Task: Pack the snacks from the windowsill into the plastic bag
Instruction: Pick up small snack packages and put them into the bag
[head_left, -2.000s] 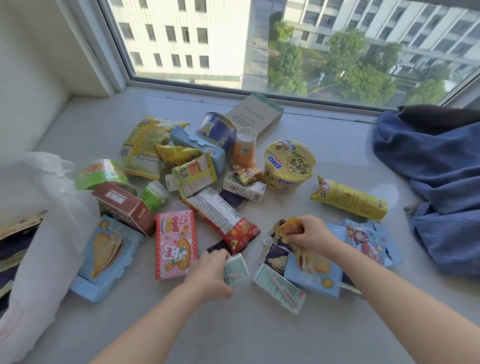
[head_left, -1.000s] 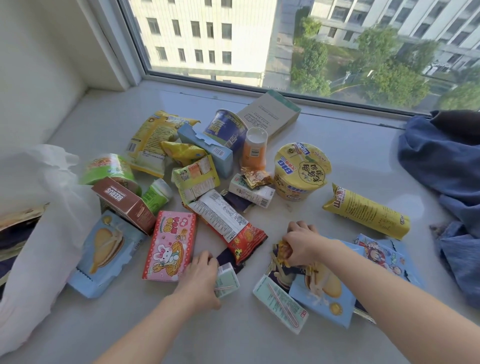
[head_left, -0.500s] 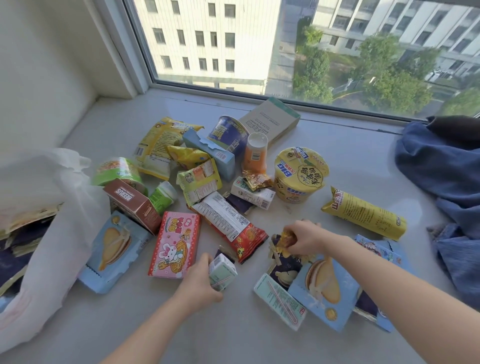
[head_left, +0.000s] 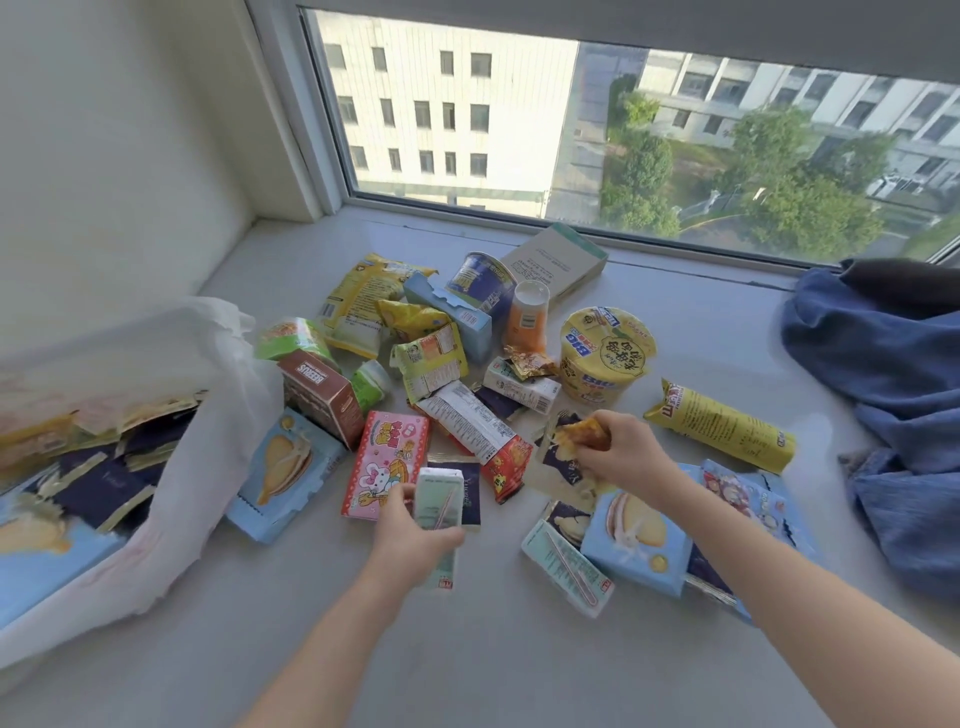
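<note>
Mid-frame: snack pile (head_left: 467, 415) on grey stone windowsill (head_left: 493, 649), glass window (head_left: 571, 130) behind.
Left edge: white plastic bag (head_left: 218, 395), packets inside. Centre-right: round yellow noodle cup (head_left: 608, 353), long yellow crinkled packet (head_left: 719, 426) to its right. Lower centre: pink rabbit-print carton (head_left: 387, 462), brown cardboard box (head_left: 319, 395) at its upper left. Far right: crumpled blue cloth (head_left: 893, 389).

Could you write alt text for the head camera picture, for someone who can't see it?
A person's left hand grips a pale green drink carton while the right hand pinches an orange snack wrapper, over a heap of colourful snack packets on a grey windowsill. A white plastic bag, partly filled, lies open at the left.
</note>
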